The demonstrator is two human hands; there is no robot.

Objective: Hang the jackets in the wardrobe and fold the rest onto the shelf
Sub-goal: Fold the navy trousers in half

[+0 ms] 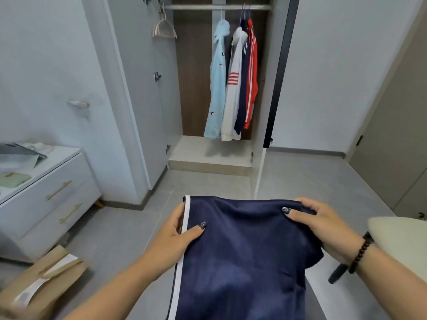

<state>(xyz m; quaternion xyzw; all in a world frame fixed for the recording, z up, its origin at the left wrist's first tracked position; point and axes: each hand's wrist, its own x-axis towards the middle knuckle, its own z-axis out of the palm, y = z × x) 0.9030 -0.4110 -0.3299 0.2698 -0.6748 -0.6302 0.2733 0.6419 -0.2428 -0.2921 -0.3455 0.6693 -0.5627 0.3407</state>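
The wardrobe (221, 88) stands at the far centre of the scene with its doors open, a dark brown back panel behind a horizontal rail (217, 7) near the top. Four jackets hang from that rail, side by side and touching: a light blue jacket (217, 84) on the left, then a white jacket (233, 98) with red stripes on the sleeve, a navy jacket (242, 93), and a red jacket (252, 72) with white stripes on the right. The wardrobe floor board (208, 155) below them is pale wood. At near centre I hold a navy garment (242, 255) with a white stripe along its left edge; it hangs in front of me, above the grey tiled floor (129, 227). My left hand (175, 236) grasps the garment's left edge, thumb on top of the fabric and fingers curled behind the stripe. My right hand (323, 227) grasps the upper right corner, thumb on the front face and fingers wrapped over the top edge. A white chest of drawers (48, 195) with gold handles stands at the left. A brown cardboard box (39, 280) lies on the floor at near left. An empty pink hanger (164, 28) hangs on the inside of the left wardrobe door. A dark beaded bracelet (361, 252) circles my right wrist.
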